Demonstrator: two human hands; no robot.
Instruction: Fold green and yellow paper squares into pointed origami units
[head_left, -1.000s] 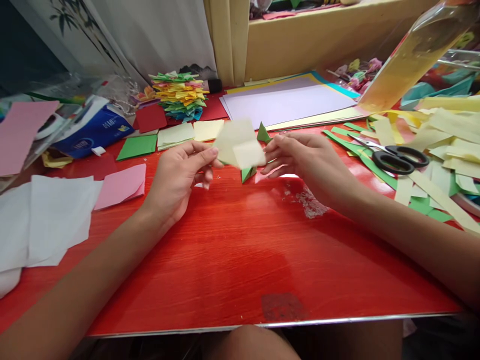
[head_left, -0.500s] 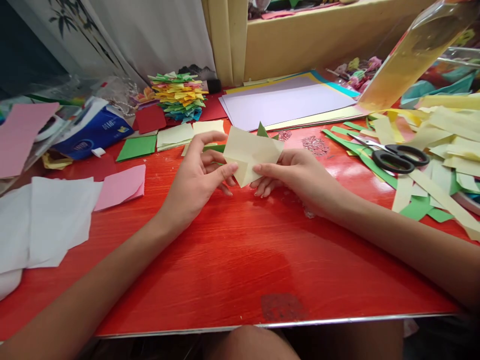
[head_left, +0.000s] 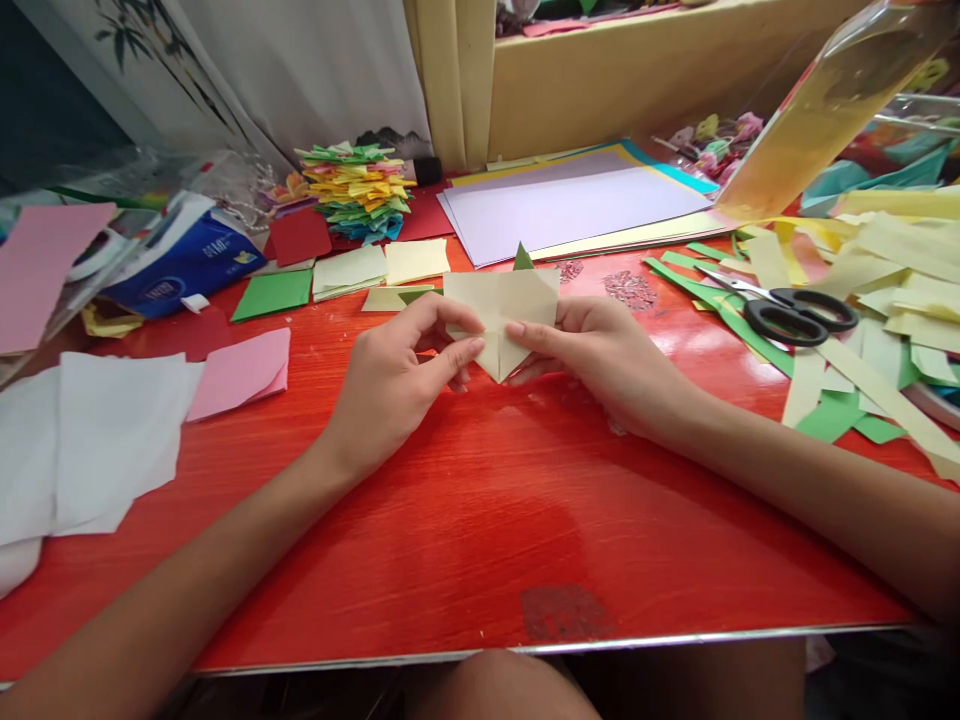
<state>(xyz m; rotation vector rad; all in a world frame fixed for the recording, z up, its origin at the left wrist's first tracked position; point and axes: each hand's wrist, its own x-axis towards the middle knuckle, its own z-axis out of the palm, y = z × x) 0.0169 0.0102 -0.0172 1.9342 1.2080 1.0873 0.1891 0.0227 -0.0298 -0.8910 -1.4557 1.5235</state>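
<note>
A pale yellow sheet of paper [head_left: 504,300], partly folded and with a point at its lower edge, is held up between both hands above the red table. My left hand [head_left: 409,375] pinches its left side between thumb and forefinger. My right hand [head_left: 600,355] grips the right side, thumb in front near the middle crease and fingers behind. Behind the sheet, the tip of a green folded paper [head_left: 523,257] pokes up; most of it is hidden. Just beyond my left hand lies a small cream paper piece [head_left: 386,299].
Black-handled scissors [head_left: 799,315] rest among paper strips [head_left: 847,370] on the right. Behind them leans a tall bottle [head_left: 817,110]. Lilac sheets [head_left: 555,215] lie at the back. Left are white tissues [head_left: 112,440], pink paper [head_left: 240,375], green paper [head_left: 274,296] and a stack of folded papers [head_left: 356,195].
The pale yellow sheet has turned so its top edge is nearly level and its point faces down. My left forefinger has come down from above onto the paper.
</note>
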